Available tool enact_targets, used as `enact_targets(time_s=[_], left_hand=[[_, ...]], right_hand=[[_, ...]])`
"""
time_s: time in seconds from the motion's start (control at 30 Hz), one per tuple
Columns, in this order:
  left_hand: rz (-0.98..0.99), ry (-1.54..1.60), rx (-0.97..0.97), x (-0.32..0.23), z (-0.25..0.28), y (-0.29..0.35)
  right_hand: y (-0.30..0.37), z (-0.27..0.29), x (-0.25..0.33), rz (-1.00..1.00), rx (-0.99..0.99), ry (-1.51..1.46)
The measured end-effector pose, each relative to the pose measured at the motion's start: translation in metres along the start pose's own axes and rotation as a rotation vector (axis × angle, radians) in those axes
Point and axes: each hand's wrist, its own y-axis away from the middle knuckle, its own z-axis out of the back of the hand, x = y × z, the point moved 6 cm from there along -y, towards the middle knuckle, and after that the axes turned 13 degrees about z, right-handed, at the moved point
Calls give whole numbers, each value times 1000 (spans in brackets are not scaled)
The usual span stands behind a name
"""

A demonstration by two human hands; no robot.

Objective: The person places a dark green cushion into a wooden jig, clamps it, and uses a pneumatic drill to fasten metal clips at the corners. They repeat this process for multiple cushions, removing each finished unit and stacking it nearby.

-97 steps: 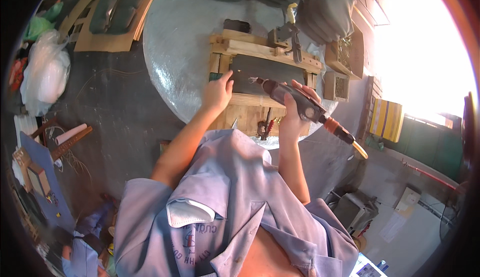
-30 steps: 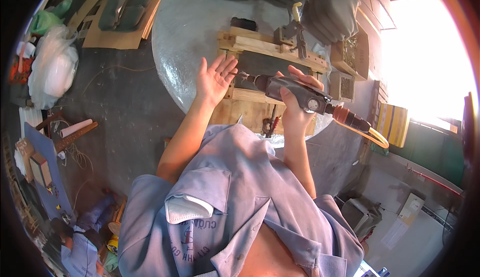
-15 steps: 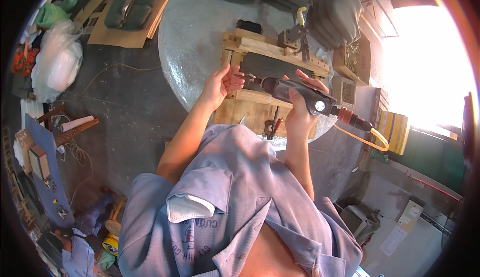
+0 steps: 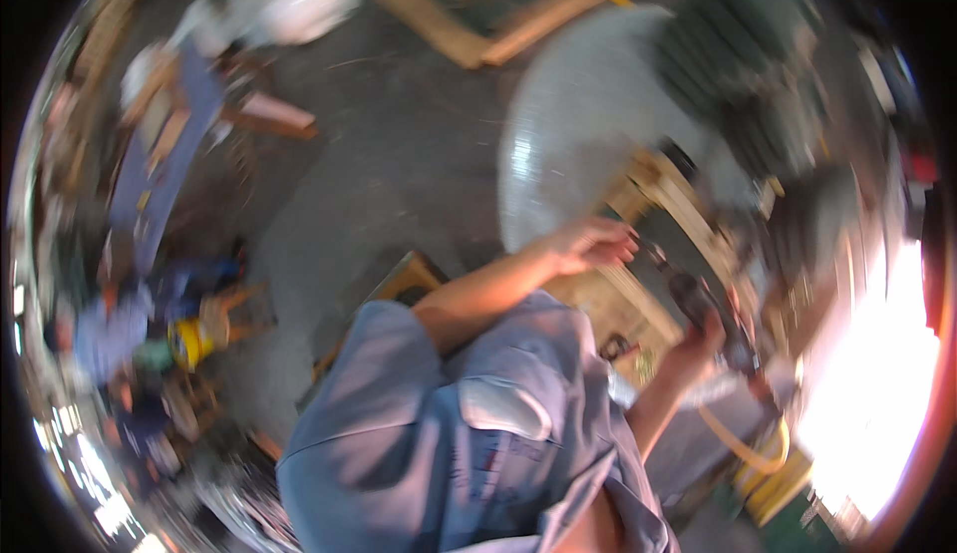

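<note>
The whole view is smeared by motion, so fine detail is lost. Largest is the dark floor, open and bare to the left of both hands. Next the round grey bench, its curved edge running down just left of the left hand; its top above the hand shows bare grey. On it, under and between the hands, sits a wooden frame of pale slats, its near edge reaching toward the person's chest.

The right hand has its grip wrapped round a dark power tool — fingers closed about the body, the nose of the tool pointing up and left toward the left hand. A yellow hose loops away below and right of that grip.

The left hand lies over the frame, just beyond the tool's nose, fingers bent; whether its grip has hold of anything or touches the wood, the blur does not let me tell. The two hands are near each other — the tool spans most of the gap.
</note>
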Motion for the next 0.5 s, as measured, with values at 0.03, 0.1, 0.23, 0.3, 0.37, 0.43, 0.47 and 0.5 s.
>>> enact_targets(time_s=[0.03, 0.1, 0.23, 0.3, 0.37, 0.43, 0.47, 0.5], left_hand=[[11, 69, 39, 3, 2, 3], [17, 139, 57, 8, 6, 1], [-98, 186, -6, 14, 22, 3], [-144, 225, -48, 18, 24, 9], [-155, 217, -56, 17, 27, 18], [-157, 150, -38, 15, 27, 24], [-164, 133, -82, 13, 27, 25], [-170, 116, -128, 12, 29, 25]], right_hand=[[0, 2, -5, -34, -5, 28], [-2, 8, -6, -79, -22, 42], [-8, 0, -13, -76, 58, -15], [-10, -5, -15, -94, 97, -11], [-15, -4, -19, -118, 123, 21], [-14, -8, -15, -116, 143, 2], [-13, -8, -12, -115, 150, -6], [-15, -2, -21, -142, 160, -31]])
